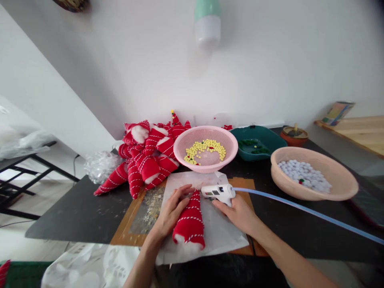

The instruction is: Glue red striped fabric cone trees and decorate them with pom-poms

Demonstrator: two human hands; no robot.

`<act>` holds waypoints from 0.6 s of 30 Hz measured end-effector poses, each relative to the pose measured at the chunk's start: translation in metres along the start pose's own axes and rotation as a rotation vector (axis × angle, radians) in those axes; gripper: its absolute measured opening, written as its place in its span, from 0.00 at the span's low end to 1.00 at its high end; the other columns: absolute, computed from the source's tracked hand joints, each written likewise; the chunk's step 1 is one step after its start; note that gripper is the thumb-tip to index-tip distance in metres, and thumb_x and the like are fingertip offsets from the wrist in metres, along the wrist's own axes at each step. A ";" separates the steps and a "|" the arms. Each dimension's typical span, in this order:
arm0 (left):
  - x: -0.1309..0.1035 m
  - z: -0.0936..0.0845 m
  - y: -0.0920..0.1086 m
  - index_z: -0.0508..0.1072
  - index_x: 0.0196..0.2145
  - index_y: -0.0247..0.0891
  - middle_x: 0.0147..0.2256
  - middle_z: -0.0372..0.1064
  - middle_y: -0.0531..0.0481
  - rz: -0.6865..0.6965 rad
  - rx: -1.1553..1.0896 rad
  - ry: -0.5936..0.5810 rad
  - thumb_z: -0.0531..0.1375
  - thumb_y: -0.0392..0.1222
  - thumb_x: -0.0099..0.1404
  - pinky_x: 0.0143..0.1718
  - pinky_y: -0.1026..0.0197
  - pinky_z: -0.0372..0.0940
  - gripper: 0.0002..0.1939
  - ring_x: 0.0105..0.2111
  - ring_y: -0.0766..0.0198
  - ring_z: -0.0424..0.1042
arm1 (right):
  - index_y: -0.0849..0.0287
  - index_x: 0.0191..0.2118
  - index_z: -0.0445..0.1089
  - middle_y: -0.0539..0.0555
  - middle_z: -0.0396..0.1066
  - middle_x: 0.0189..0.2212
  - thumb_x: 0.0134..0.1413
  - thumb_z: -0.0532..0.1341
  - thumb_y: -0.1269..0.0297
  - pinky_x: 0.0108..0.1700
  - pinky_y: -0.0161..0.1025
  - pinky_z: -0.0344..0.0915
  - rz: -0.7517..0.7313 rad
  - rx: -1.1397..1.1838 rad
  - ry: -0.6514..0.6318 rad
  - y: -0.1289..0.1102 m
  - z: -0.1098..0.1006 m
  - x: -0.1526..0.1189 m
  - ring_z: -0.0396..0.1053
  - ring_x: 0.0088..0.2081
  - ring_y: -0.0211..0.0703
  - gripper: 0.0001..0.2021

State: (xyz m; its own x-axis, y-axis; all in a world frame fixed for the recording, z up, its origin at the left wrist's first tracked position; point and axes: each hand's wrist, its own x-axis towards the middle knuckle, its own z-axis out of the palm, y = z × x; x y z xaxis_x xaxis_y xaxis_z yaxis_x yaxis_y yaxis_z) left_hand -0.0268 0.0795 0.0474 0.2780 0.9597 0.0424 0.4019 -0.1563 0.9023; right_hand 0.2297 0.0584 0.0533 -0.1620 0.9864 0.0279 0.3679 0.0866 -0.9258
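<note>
A red stuffed cone [192, 219] with white twisted-cord stripes lies on a white sheet [223, 236], its tip away from me and white stuffing showing at its wide end. My left hand [174, 206] is closed along the cone's left side, fingers near the tip. In my right hand [238, 212] is a white hot glue gun [218, 193], its nozzle pointing left, close to the cone's tip. A long translucent bluish tube [288, 205] runs from the gun's back to the right. The nozzle's very end is hard to make out.
Behind the sheet stands a pink basket [207, 169] of yellow pompoms. A teal basin [271, 136] holds green bits. On the right, a peach basket [285, 190] contains white pompoms. More red cones [144, 162] are piled back left, beside a crumpled clear plastic bag [102, 166].
</note>
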 end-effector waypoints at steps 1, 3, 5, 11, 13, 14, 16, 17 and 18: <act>0.000 0.000 0.000 0.68 0.62 0.46 0.60 0.70 0.46 0.005 0.005 0.001 0.55 0.50 0.73 0.65 0.46 0.56 0.22 0.60 0.52 0.67 | 0.57 0.56 0.75 0.59 0.80 0.47 0.62 0.62 0.54 0.55 0.51 0.68 -0.001 0.001 -0.006 0.000 0.000 0.000 0.76 0.50 0.58 0.20; 0.001 0.000 -0.001 0.68 0.62 0.46 0.61 0.69 0.47 0.014 0.012 0.001 0.55 0.49 0.73 0.66 0.47 0.55 0.21 0.62 0.52 0.65 | 0.57 0.56 0.75 0.60 0.79 0.50 0.62 0.62 0.54 0.58 0.52 0.67 -0.009 0.007 -0.010 0.000 0.001 0.001 0.75 0.53 0.58 0.20; 0.001 0.000 -0.001 0.68 0.62 0.46 0.61 0.69 0.47 0.019 0.017 0.001 0.55 0.49 0.73 0.67 0.48 0.55 0.21 0.64 0.52 0.63 | 0.57 0.55 0.75 0.60 0.79 0.51 0.62 0.63 0.55 0.58 0.52 0.67 -0.015 0.014 -0.011 0.000 0.001 0.001 0.75 0.54 0.59 0.20; -0.001 0.000 -0.001 0.67 0.62 0.46 0.61 0.69 0.47 0.012 0.020 -0.004 0.54 0.50 0.74 0.67 0.45 0.54 0.22 0.62 0.51 0.64 | 0.57 0.54 0.76 0.60 0.79 0.51 0.60 0.64 0.56 0.58 0.52 0.68 -0.004 0.017 -0.002 -0.002 0.001 0.001 0.75 0.54 0.60 0.19; -0.001 0.000 -0.001 0.67 0.62 0.46 0.60 0.70 0.46 0.013 0.012 -0.004 0.54 0.50 0.74 0.66 0.45 0.55 0.22 0.61 0.52 0.66 | 0.57 0.55 0.76 0.60 0.79 0.51 0.60 0.64 0.57 0.59 0.52 0.66 -0.016 0.018 -0.004 -0.003 0.000 0.001 0.75 0.54 0.59 0.19; -0.001 0.000 -0.001 0.67 0.62 0.46 0.60 0.70 0.46 0.013 0.008 -0.002 0.54 0.50 0.74 0.66 0.45 0.55 0.22 0.61 0.52 0.66 | 0.56 0.55 0.76 0.59 0.79 0.51 0.60 0.64 0.57 0.60 0.53 0.66 -0.028 0.025 -0.006 -0.003 0.000 0.001 0.74 0.54 0.59 0.19; -0.001 0.000 0.000 0.68 0.61 0.46 0.60 0.70 0.46 0.010 0.006 0.004 0.54 0.50 0.73 0.66 0.45 0.56 0.22 0.60 0.51 0.67 | 0.55 0.55 0.76 0.58 0.79 0.51 0.60 0.64 0.58 0.60 0.53 0.65 -0.046 0.044 -0.003 -0.003 0.000 0.002 0.74 0.54 0.59 0.19; -0.001 0.000 0.000 0.68 0.61 0.46 0.60 0.70 0.46 0.008 0.008 0.007 0.54 0.50 0.73 0.66 0.45 0.56 0.22 0.60 0.51 0.67 | 0.55 0.55 0.76 0.58 0.79 0.51 0.60 0.64 0.58 0.60 0.52 0.65 -0.053 0.051 0.000 -0.003 -0.001 0.002 0.74 0.54 0.59 0.19; -0.001 0.000 0.001 0.68 0.61 0.46 0.59 0.70 0.46 0.008 0.010 0.011 0.55 0.50 0.73 0.66 0.44 0.56 0.22 0.60 0.51 0.67 | 0.54 0.54 0.77 0.57 0.80 0.50 0.60 0.64 0.58 0.59 0.51 0.66 -0.055 0.055 0.002 -0.002 -0.001 0.002 0.74 0.54 0.58 0.18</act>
State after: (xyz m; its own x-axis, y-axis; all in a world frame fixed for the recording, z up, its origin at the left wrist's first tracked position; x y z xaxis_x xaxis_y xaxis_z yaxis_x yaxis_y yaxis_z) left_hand -0.0265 0.0783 0.0479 0.2716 0.9609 0.0546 0.4084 -0.1665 0.8975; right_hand 0.2293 0.0598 0.0555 -0.1784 0.9807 0.0801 0.3078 0.1329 -0.9421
